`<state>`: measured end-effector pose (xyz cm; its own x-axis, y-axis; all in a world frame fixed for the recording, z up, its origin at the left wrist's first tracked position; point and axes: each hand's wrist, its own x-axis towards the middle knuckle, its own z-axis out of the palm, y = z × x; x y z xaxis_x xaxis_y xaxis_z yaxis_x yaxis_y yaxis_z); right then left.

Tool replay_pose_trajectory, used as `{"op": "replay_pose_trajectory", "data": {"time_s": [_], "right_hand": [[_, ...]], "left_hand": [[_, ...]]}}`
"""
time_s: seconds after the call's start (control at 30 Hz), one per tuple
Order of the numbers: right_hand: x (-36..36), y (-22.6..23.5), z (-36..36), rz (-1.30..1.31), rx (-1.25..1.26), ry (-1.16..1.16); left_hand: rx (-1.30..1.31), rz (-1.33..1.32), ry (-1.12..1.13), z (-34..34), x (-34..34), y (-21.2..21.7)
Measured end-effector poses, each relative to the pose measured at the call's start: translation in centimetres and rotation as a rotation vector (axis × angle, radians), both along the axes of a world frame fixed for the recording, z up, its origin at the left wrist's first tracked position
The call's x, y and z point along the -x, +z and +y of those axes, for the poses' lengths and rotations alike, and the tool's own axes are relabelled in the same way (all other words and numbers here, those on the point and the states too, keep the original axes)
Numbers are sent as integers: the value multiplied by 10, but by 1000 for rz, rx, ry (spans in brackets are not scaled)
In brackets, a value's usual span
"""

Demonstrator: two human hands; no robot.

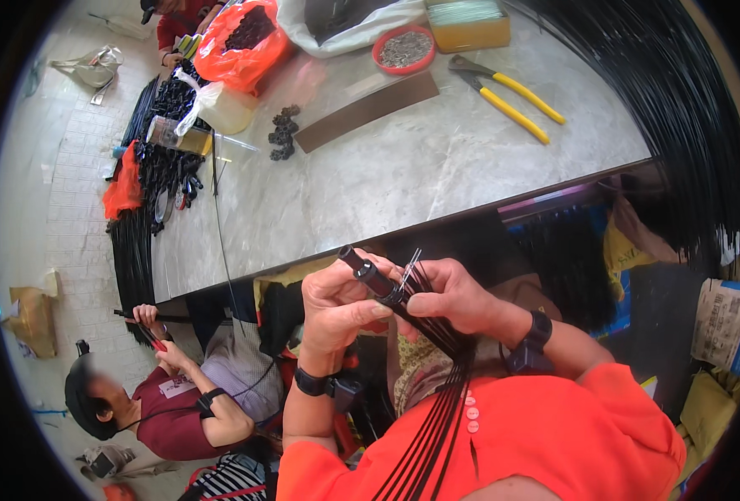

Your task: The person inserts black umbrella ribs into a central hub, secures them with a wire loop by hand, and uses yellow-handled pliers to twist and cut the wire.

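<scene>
In front of my chest is a black tubular piece with a collar, like part of an umbrella frame. My left hand is closed around it, thumb along its lower side. Thin black rods spread from the collar down across my orange shirt. My right hand pinches the rods close to the collar, touching the tubular piece's lower end. Several fine silvery wire ends stick up between the two hands. The fingertips of my right hand are partly hidden behind the rods.
The grey table lies beyond my hands. On it are yellow-handled pliers, a brown strip, small black parts and a red bowl of metal bits. Long black rods drape over the right end. A co-worker sits at left.
</scene>
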<state>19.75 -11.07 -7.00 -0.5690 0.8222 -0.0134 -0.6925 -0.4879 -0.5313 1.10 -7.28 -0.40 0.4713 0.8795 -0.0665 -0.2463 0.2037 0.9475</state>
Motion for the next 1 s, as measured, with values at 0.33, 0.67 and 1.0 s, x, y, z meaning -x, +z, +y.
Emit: {"op": "replay_pose_trajectory", "data": {"time_s": [0.33, 0.67, 1.0], "right_hand": [[-3, -1, -1, 75, -4, 1], [-2, 2, -4, 53, -51, -14], [-5, 0, -4, 21, -83, -39]], "left_hand": [[-199, 12, -34, 14, -3, -12], [-227, -44, -37, 14, -7, -19], [-283, -135, -45, 18, -17, -37]]}}
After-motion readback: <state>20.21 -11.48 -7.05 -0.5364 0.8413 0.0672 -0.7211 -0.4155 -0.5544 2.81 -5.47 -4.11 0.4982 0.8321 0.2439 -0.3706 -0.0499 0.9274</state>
